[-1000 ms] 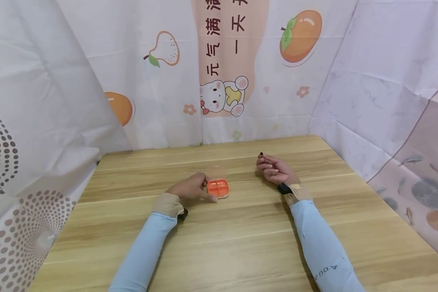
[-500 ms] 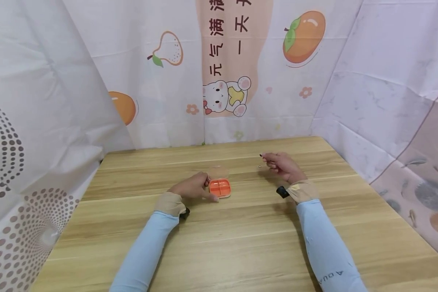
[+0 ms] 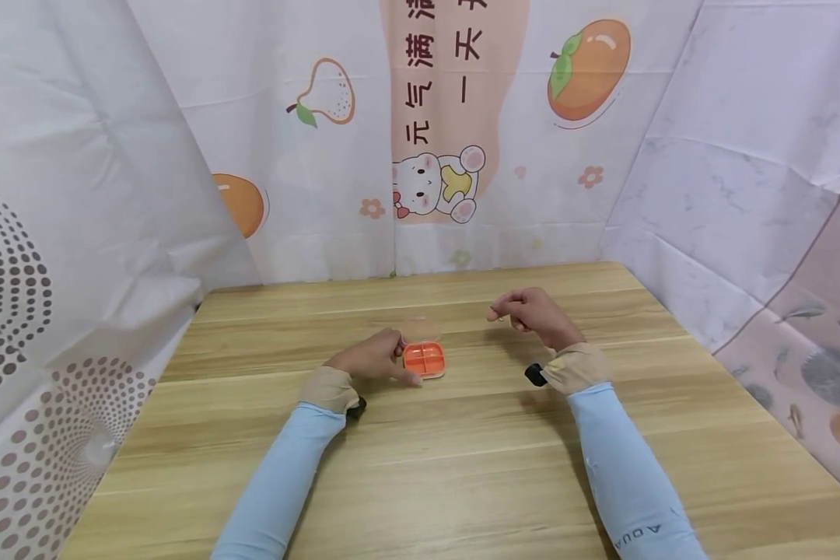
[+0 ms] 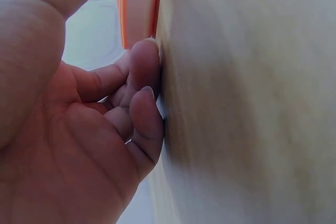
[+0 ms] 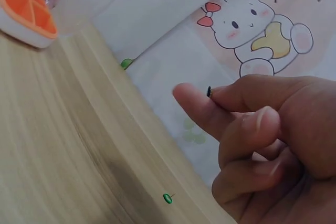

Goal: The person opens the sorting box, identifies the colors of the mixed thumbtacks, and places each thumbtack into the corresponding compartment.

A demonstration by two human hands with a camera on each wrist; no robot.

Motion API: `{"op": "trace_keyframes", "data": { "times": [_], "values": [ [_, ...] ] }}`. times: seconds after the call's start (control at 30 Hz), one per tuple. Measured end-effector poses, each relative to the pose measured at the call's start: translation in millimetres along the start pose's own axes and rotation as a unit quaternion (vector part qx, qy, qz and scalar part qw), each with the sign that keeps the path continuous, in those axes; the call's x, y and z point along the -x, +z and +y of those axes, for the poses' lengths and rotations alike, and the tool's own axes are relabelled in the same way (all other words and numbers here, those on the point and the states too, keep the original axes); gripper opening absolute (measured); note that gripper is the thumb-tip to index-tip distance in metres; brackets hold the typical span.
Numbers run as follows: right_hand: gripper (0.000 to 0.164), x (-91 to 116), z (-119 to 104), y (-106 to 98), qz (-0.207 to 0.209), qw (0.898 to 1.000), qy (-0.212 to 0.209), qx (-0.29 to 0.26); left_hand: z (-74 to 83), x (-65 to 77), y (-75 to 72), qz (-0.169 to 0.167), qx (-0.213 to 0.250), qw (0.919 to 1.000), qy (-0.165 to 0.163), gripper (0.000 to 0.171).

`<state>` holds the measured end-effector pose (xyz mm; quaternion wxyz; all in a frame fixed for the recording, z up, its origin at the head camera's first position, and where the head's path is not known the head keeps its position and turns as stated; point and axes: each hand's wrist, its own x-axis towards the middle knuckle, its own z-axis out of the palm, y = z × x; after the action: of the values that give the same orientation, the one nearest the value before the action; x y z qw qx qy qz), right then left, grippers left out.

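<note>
A small pill box (image 3: 424, 359) with an orange four-part inside and white base sits on the table, its clear lid (image 3: 421, 330) swung open at the back. My left hand (image 3: 371, 358) grips the box from the left, thumb along the front and curled fingers at the side near the lid. To the right, my right hand (image 3: 540, 317) is raised over the table. Between its thumb and index finger it pinches a tiny dark stud (image 5: 209, 92), seen edge-on. Below that hand, a green round stud (image 5: 168, 198) with a thin pin lies on the wood.
The wood-grain table (image 3: 420, 467) runs back to a printed curtain (image 3: 287, 194) along its far edge. More curtain hangs at the left and right. A black strap piece (image 3: 535, 375) sticks out at my right wrist.
The right hand has turned over from palm up to back up, still pinching the dark stud, which is now hidden in the head view. The left hand stays at the pill box.
</note>
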<state>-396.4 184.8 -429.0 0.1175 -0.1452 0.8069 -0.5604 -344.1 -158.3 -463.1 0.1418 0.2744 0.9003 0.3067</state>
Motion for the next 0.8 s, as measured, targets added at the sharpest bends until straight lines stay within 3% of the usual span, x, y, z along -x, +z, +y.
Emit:
{"op": "trace_keyframes", "data": {
  "times": [0.17, 0.43, 0.8],
  "values": [
    [0.031, 1.0, -2.4, 3.8, -0.001, 0.999, 0.001, 0.033, -0.9, 0.0, 0.4, 0.001, -0.007, 1.0, -0.003, 0.066],
    [0.039, 2.8, -6.6, 7.6, -0.007, 0.995, -0.015, 0.1, 0.6, 0.8, -0.5, 0.002, -0.012, 0.9999, -0.012, 0.067],
    [0.033, 0.7, -6.7, 14.2, -0.019, 0.992, -0.018, 0.125, 3.4, 2.4, -0.9, 0.001, -0.007, 1.0, -0.007, 0.063]
  ]
}}
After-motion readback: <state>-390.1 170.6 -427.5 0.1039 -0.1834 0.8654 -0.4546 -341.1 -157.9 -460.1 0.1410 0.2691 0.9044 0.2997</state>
